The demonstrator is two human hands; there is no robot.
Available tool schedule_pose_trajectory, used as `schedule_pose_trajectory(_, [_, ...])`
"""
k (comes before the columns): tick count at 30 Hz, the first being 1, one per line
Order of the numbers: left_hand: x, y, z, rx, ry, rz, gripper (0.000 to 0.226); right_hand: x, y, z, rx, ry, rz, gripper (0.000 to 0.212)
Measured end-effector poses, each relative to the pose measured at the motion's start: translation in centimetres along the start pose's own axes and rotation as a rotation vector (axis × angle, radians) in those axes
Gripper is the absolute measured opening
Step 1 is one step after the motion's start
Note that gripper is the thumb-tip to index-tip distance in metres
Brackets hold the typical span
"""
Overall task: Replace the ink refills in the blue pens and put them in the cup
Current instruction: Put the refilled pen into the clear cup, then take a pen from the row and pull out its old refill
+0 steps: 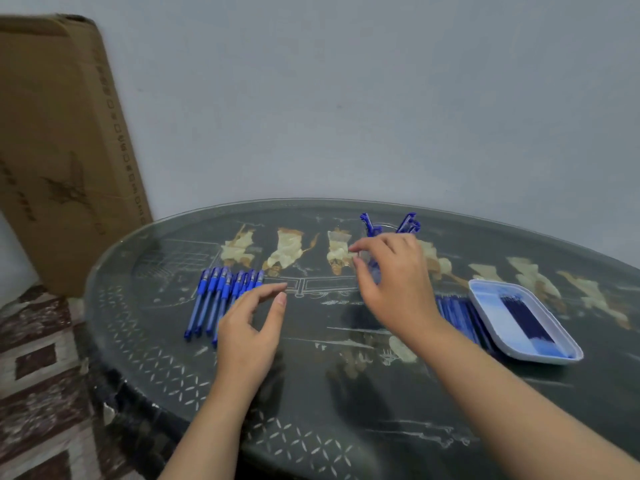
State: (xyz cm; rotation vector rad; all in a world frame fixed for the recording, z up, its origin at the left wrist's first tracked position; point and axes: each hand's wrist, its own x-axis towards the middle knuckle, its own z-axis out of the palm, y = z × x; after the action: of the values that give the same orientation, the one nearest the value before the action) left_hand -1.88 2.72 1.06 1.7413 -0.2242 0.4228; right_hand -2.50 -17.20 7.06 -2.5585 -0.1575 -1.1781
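Note:
Several blue capped pens [216, 294] lie side by side on the dark table [322, 386], left of centre. My left hand [251, 327] hovers just right of them, fingers relaxed and holding nothing. A clear cup [375, 271] stands at the back with blue pens [408, 224] sticking out of it. My right hand [394, 282] is in front of the cup and hides most of it. Its curled index finger and thumb close on the cup's left side. A pile of blue refills [457, 315] lies right of my right wrist.
A white tray [485, 308] with dark blue refills [524, 318] sits at the right. A large cardboard box [62, 150] leans on the wall at the left. The table's curved edge runs close to me, with patterned floor [38, 393] below on the left.

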Motion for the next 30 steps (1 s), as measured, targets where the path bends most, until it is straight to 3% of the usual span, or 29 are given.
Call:
schedule_pose_trajectory(6, [0.9, -1.8, -4.9, 0.332, 0.156, 0.080, 0.015, -4.0, -4.6, 3.8, 0.200, -0.352, 0.269, 0.010])
schedule_pose_trajectory(11, [1.7, -3.8, -7.5, 0.572, 0.124, -0.079, 0.023, -3.9, -8.3, 7.3, 0.309, -0.535, 0.471, 0.015])
schedule_pose_trajectory(19, [1.8, -4.3, -7.4, 0.790, -0.086, -0.178, 0.049, -0.8, -11.9, 11.8, 0.294, -0.581, 0.719, 0.021])
schedule_pose_trajectory(28, [1.7, -4.8, -7.3, 0.849, -0.127, -0.157, 0.052, 0.7, -11.9, 13.3, 0.248, -0.585, 0.917, 0.001])
schedule_pose_trajectory(30, [1.7, -4.8, -7.3, 0.845, -0.128, -0.157, 0.052, 0.9, -11.8, 13.4, 0.256, -0.574, 0.958, 0.007])
